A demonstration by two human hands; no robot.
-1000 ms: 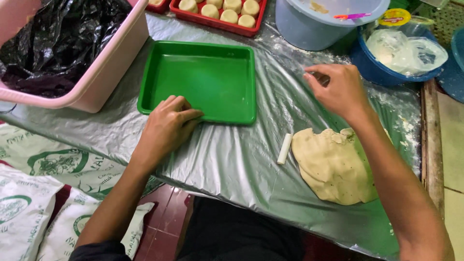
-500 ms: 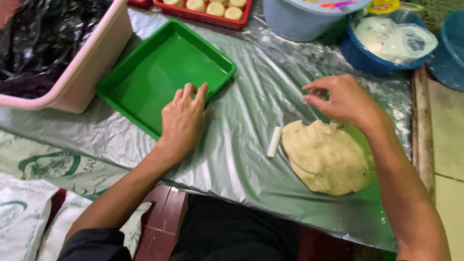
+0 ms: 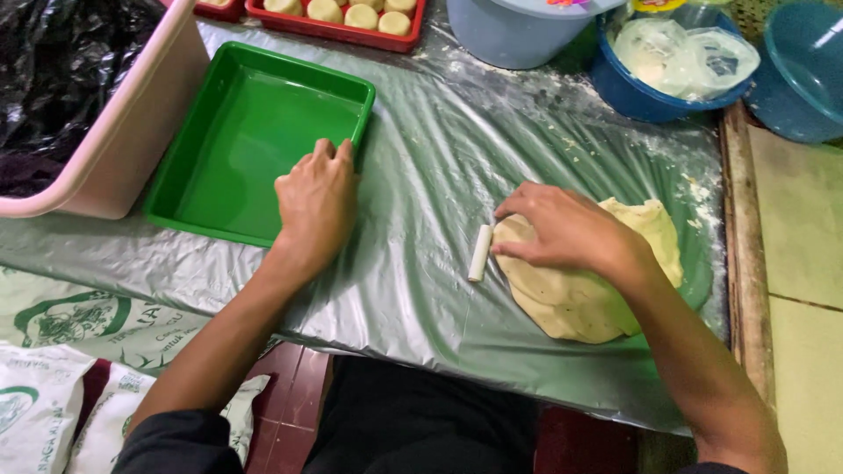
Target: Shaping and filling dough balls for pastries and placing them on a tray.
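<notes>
A flat, pale lump of dough (image 3: 590, 290) lies on the plastic-covered table (image 3: 439, 167) at the right. My right hand (image 3: 566, 230) rests on the dough's left edge, fingers curled on it. A small rolled stick of dough (image 3: 479, 253) lies just left of that hand. My left hand (image 3: 316, 204) lies flat on the right rim of an empty green tray (image 3: 237, 149), fingers together.
A pink bin (image 3: 132, 123) lined with black plastic stands at the far left. A red tray of round dough pieces (image 3: 351, 16) sits at the back. A pale blue tub (image 3: 527, 31) and two blue bowls (image 3: 650, 88) (image 3: 803, 75) stand back right. Printed sacks (image 3: 53, 395) lie below.
My right hand has come down from the back of the table onto the dough. My left hand stays at the green tray, which has turned and shifted left in view.
</notes>
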